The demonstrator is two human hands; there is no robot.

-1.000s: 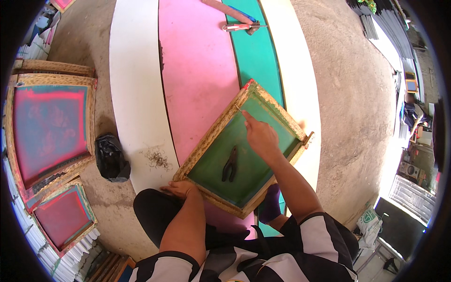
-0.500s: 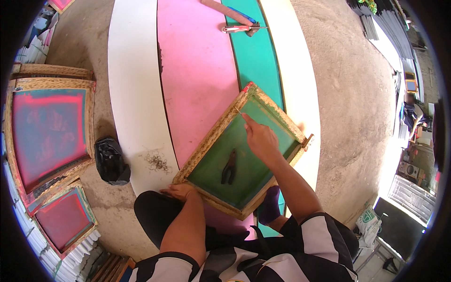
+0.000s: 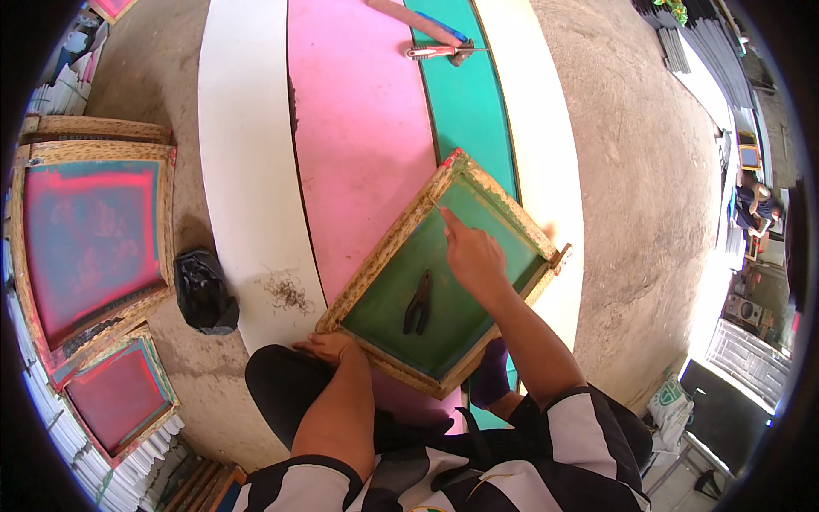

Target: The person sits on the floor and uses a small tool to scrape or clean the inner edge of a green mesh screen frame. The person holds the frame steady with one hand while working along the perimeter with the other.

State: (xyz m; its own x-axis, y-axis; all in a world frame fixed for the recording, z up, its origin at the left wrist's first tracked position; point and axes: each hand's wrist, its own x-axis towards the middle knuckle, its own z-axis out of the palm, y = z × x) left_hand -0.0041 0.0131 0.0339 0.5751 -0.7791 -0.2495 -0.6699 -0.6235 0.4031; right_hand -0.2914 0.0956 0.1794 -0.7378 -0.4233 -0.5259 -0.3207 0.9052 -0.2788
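Observation:
A wooden screen-printing frame (image 3: 388, 247) with green mesh lies tilted across the striped boards in front of me. My left hand (image 3: 328, 346) grips its near left corner, the fingers partly hidden. Over the mesh, my right hand (image 3: 474, 256) is closed on a slim tool, most of it covered by the fingers. The tool's thin metal tip (image 3: 436, 205) meets the inner edge of the upper left frame bar. Pliers with dark handles (image 3: 417, 309) rest on the mesh, to the left of my right forearm.
A hammer (image 3: 426, 26) and a red-handled screwdriver (image 3: 431, 52) lie at the far end of the boards. Thin scraps (image 3: 287, 293) are heaped on the white board, beside a black plastic bag (image 3: 205, 292). Pink-stained frames (image 3: 94, 239) stand at left. Another person (image 3: 754, 205) is far right.
My hands and the frame hold nearly the same place, with the tool tip still at the frame bar. The view has shifted slightly. The person at far right has changed posture.

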